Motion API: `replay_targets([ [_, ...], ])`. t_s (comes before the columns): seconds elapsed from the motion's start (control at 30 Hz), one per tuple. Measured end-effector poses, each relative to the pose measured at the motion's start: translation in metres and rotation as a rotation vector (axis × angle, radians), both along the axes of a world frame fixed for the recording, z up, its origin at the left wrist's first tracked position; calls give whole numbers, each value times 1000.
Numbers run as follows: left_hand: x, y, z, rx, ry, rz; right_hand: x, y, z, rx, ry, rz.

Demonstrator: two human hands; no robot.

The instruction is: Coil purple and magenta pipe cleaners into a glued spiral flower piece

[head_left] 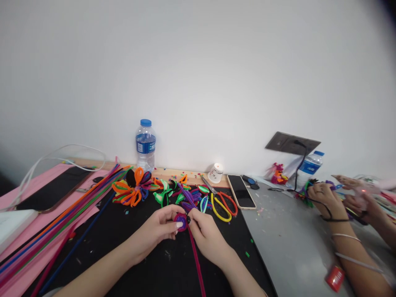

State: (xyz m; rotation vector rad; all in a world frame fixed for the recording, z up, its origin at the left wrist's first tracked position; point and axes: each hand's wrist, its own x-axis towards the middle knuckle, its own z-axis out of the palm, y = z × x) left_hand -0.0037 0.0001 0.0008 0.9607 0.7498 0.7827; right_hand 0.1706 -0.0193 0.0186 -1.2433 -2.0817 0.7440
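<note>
My left hand (pixel 167 224) pinches a small round coil of purple and magenta pipe cleaner (pixel 180 222), its thumb lying across the coil's face. Against the coil's right side, my right hand (pixel 201 227) has its fingers closed on the pipe cleaner. From between the hands a long magenta pipe cleaner tail (pixel 197 264) hangs down toward me. A purple strand (pixel 185 194) sticks up behind the fingers. Just beyond lie looped pipe cleaner petals in purple and green (pixel 163 194). The right fingertips are partly hidden.
Orange-handled flower (pixel 136 187), scissors (pixel 223 206), a phone (pixel 241 192) and a paper cup (pixel 215 173) lie beyond my hands. A water bottle (pixel 145 146) stands by the wall. Long pipe cleaners (pixel 68 218) lie left. A co-worker's hands (pixel 329 200) work at right.
</note>
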Motion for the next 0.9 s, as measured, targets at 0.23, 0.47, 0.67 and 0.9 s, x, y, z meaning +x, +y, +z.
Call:
replay_targets([
  [0.23, 0, -1, 2, -13, -18, 14, 1, 0, 1, -12, 15, -12],
  [0.47, 0, 0, -3, 27, 11, 36, 0, 0, -2, -47, 43, -42],
  [0.67, -1, 1, -5, 8, 1, 87, -3, 0, -4, -54, 76, -90],
  [0.9, -3, 3, -5, 0, -30, 111, -2, -1, -5, -83, 78, -87],
])
